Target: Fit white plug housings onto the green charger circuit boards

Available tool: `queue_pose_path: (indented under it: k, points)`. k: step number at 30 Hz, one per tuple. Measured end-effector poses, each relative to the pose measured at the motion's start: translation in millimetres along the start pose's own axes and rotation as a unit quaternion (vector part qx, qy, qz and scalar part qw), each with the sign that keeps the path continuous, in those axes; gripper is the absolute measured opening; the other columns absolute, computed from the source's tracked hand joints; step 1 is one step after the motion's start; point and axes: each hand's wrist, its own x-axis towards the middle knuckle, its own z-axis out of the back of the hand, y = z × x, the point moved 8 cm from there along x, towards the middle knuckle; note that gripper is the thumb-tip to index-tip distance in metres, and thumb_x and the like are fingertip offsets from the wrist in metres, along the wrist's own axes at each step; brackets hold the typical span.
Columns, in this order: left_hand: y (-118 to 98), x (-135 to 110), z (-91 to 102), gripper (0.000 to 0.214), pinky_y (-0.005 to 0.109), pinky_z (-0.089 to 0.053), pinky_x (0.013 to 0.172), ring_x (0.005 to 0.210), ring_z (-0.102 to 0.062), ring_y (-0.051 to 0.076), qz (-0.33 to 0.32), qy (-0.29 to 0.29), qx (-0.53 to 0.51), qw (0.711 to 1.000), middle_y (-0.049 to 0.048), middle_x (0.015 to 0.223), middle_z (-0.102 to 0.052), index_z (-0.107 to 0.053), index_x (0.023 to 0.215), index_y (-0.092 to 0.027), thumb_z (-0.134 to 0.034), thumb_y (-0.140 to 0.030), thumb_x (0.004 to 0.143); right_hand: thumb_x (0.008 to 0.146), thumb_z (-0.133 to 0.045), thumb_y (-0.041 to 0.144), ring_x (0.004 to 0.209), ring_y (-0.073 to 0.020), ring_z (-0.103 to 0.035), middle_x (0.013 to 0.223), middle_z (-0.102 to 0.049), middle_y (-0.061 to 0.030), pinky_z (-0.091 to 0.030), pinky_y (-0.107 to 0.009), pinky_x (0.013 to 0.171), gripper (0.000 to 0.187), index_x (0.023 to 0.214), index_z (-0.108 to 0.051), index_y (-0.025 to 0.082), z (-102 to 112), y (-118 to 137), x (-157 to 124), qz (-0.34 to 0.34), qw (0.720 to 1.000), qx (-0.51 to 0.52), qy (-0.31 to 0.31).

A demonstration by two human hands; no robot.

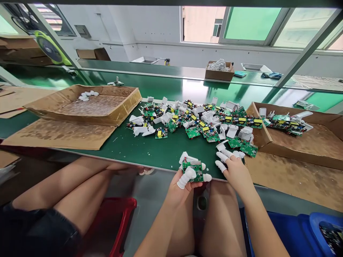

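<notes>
My left hand (177,191), with white finger cots on its tips, grips a green circuit board (197,168) at the table's front edge. The thumb presses on the board's face, and a white plastic part shows behind its upper left. My right hand (237,173), also in white finger cots, reaches over the table with its fingers apart. Its fingertips are beside a white plastic piece (222,145) and green boards (248,148) at the near right of a heap. In that heap (191,119) are many boards with yellow components and white plastic parts.
A cardboard tray (125,107) with a few white pieces is at the left. Another cardboard box (264,132), at the right, holds board assemblies. At the back stands a small box (218,74) of white parts. A person's legs (80,185) are at the left, near a red stool (125,214).
</notes>
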Motion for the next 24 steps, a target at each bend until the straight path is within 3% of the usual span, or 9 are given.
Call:
queue_pose_path:
  k: [5,8,11,15,17,19,24]
  points:
    - [-3.8,0.1,0.6,0.062,0.022,-0.048,0.057,0.077,-0.061,0.024,-0.016,-0.018,0.057,0.998,0.0110,0.099,-0.058,-0.047,0.108,-0.017,-0.074,-0.043,0.059,0.088,-0.035,0.028,0.103,-0.0334,-0.045,0.112,-0.051,-0.0168,-0.042,-0.052,0.083,0.035,0.109,-0.056,0.010,36.3,9.7,-12.5,-0.008,0.992,0.075,-0.105]
    - [-1.7,4.0,7.1,0.059,0.020,-0.046,0.052,0.069,-0.061,0.020,-0.033,-0.060,0.089,0.994,0.0105,0.097,-0.058,-0.047,0.107,-0.016,-0.075,-0.037,0.060,0.088,-0.039,0.030,0.098,-0.0249,-0.051,0.105,-0.055,-0.0121,-0.046,-0.041,0.082,0.029,0.109,-0.053,0.015,52.3,20.5,-25.2,-0.026,0.967,0.208,-0.142]
    - [2.3,7.5,10.7,0.069,0.021,-0.047,0.051,0.063,-0.058,0.016,-0.051,-0.074,0.107,0.990,0.0101,0.095,-0.059,-0.042,0.115,-0.017,-0.075,-0.038,0.058,0.088,-0.041,0.029,0.078,-0.0157,-0.058,0.093,-0.059,-0.0065,-0.050,-0.026,0.067,0.025,0.109,-0.052,0.020,43.5,37.5,-31.7,-0.039,0.946,0.313,-0.080]
    - [8.8,6.4,2.8,0.071,0.024,-0.049,0.060,0.076,-0.055,0.018,-0.028,-0.028,0.093,0.995,0.0099,0.096,-0.057,-0.046,0.113,-0.017,-0.077,-0.041,0.055,0.089,-0.034,0.035,0.061,-0.0164,-0.057,0.073,-0.059,-0.0050,-0.047,-0.026,0.051,0.036,0.112,-0.050,0.013,21.9,50.1,-31.3,-0.071,0.940,0.334,0.020]
    - [10.2,4.3,2.8,0.066,0.025,-0.048,0.057,0.075,-0.054,0.019,-0.011,-0.041,0.079,0.996,0.0101,0.096,-0.057,-0.050,0.107,-0.015,-0.074,-0.048,0.056,0.088,-0.032,0.036,0.053,-0.0162,-0.054,0.063,-0.057,-0.0029,-0.044,-0.025,0.046,0.040,0.115,-0.048,0.010,16.5,52.6,-30.2,-0.078,0.938,0.335,0.045]
    - [9.6,3.5,7.4,0.062,0.023,-0.046,0.053,0.069,-0.054,0.017,-0.012,-0.080,0.067,0.994,0.0089,0.090,-0.058,-0.053,0.102,-0.014,-0.071,-0.052,0.057,0.089,-0.031,0.036,0.049,-0.0151,-0.052,0.060,-0.055,-0.0010,-0.043,-0.025,0.045,0.041,0.117,-0.047,0.011,15.6,57.6,-30.0,-0.066,0.935,0.344,0.057]
    - [3.8,8.6,16.5,0.056,0.024,-0.044,0.076,0.078,-0.054,0.014,-0.073,-0.125,0.033,0.989,0.0027,0.087,-0.059,-0.056,0.098,-0.016,-0.078,-0.041,0.053,0.091,-0.029,0.036,0.056,-0.0177,-0.054,0.065,-0.057,-0.0056,-0.043,-0.025,0.045,0.041,0.114,-0.049,0.009,25.9,75.7,-32.6,0.018,0.952,0.305,0.011]
